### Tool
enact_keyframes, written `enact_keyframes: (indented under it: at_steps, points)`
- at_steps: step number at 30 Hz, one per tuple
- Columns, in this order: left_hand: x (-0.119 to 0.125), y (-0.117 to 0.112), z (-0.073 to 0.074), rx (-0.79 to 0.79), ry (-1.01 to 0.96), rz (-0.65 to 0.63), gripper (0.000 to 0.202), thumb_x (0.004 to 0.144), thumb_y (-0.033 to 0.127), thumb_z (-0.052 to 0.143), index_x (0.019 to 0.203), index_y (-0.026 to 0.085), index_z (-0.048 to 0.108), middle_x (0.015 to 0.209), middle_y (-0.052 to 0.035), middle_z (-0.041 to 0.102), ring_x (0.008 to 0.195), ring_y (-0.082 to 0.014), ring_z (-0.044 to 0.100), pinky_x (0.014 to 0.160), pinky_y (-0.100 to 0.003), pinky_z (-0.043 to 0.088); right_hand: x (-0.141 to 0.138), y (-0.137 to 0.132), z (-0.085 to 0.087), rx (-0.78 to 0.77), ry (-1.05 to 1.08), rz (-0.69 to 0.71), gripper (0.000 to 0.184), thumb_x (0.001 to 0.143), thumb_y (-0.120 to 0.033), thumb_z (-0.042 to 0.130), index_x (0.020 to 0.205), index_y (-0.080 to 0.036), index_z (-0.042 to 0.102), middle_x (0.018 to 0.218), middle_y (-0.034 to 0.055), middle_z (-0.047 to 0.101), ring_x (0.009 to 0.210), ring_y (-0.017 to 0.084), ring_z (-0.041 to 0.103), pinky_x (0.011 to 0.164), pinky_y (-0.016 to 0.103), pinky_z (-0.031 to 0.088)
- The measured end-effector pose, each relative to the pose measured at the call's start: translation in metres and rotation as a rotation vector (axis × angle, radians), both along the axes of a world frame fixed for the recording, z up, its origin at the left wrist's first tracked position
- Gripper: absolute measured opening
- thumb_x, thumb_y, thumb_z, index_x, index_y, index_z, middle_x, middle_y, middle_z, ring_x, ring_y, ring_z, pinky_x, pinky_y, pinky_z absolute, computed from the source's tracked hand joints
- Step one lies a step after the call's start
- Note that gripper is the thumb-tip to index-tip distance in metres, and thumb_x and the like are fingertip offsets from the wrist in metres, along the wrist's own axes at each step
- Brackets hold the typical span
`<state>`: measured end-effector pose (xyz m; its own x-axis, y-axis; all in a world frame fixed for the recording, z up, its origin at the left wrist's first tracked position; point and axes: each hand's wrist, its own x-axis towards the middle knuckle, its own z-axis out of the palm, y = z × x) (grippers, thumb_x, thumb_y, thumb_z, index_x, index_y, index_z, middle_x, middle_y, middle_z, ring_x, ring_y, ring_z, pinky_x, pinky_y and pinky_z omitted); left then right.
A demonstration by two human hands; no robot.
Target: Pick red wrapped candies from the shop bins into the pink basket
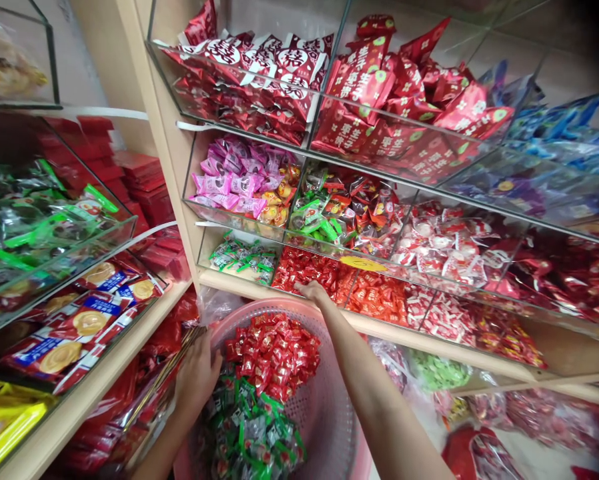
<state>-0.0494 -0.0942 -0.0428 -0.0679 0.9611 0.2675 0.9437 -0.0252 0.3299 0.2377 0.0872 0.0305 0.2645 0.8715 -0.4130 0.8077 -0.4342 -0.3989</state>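
Sloped clear bins of wrapped sweets fill the shelves from 9 o'clock round to 3 o'clock. At 6 o'clock, low in the view, a pink basket [324, 407] sits just below the edge of the lowest shelf, so its mouth is close under the bins. Inside it lie a heap of red sweets [274, 353] at 12 o'clock and green-wrapped sweets [252, 433] at 6 o'clock, two separate kinds that touch.

The left hand [197, 377] has its grip clamped on the basket's rim at 9 o'clock, which seems to keep the basket level. The right hand [312, 291] reaches over the rim at 12 o'clock into the bin of red sweets [299, 267]. Its fingers are hidden, so one cannot tell if the grip is apart or together.

At this bin's 9 o'clock are green-and-white sweets [242, 257]. All the bins lean forward, probably so that the contents show and a hand enters easily.
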Motion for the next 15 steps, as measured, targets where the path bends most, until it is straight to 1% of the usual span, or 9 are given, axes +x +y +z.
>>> enact_keyframes:
  at_steps: [2, 5, 8, 12, 15]
  points:
    - [0.000, 0.000, 0.000, 0.007, -0.001, 0.002, 0.049, 0.083, 0.030, 0.037, 0.128, 0.012, 0.039, 0.123, -0.0121, 0.053, 0.116, -0.0241, 0.048, 0.093, -0.036, 0.042, -0.001, -0.001, 0.001, 0.000, 0.015, -0.001, 0.046, 0.067, -0.055, 0.056, 0.083, -0.013, 0.067, 0.093, 0.0152, 0.067, 0.087, 0.028, 0.063, 0.074, 0.036, 0.046]
    - [0.000, 0.000, -0.001, 0.012, -0.002, 0.002, 0.049, 0.082, 0.030, 0.037, 0.128, 0.012, 0.039, 0.123, -0.0124, 0.053, 0.115, -0.0240, 0.048, 0.093, -0.036, 0.042, -0.002, -0.003, 0.003, 0.026, 0.047, 0.000, 0.034, 0.065, -0.048, 0.059, 0.070, -0.014, 0.065, 0.082, 0.0127, 0.067, 0.080, 0.026, 0.062, 0.067, 0.032, 0.044]
    - [0.000, 0.000, 0.000, 0.010, 0.000, 0.003, 0.049, 0.082, 0.030, 0.037, 0.127, 0.012, 0.040, 0.122, -0.0125, 0.054, 0.114, -0.0243, 0.049, 0.092, -0.037, 0.043, -0.001, -0.006, 0.006, 0.042, 0.111, -0.002, 0.026, 0.063, -0.041, 0.061, 0.060, -0.015, 0.060, 0.066, 0.0075, 0.062, 0.067, 0.020, 0.059, 0.058, 0.028, 0.041]
    - [0.000, 0.000, 0.001, 0.005, 0.012, 0.004, 0.048, 0.082, 0.029, 0.037, 0.127, 0.011, 0.040, 0.122, -0.0133, 0.054, 0.114, -0.0246, 0.049, 0.091, -0.037, 0.044, 0.002, -0.010, 0.009, 0.058, 0.255, 0.004, 0.019, 0.061, -0.032, 0.059, 0.054, -0.016, 0.053, 0.047, -0.0020, 0.046, 0.049, 0.011, 0.044, 0.048, 0.023, 0.033]
    - [0.000, 0.000, 0.001, -0.006, 0.021, 0.010, 0.048, 0.083, 0.029, 0.037, 0.128, 0.011, 0.039, 0.121, -0.0135, 0.054, 0.114, -0.0245, 0.049, 0.091, -0.036, 0.043, 0.005, -0.013, 0.011, 0.097, 0.350, 0.000, 0.018, 0.060, -0.030, 0.060, 0.054, -0.017, 0.050, 0.044, -0.0062, 0.038, 0.045, 0.007, 0.034, 0.045, 0.022, 0.027]
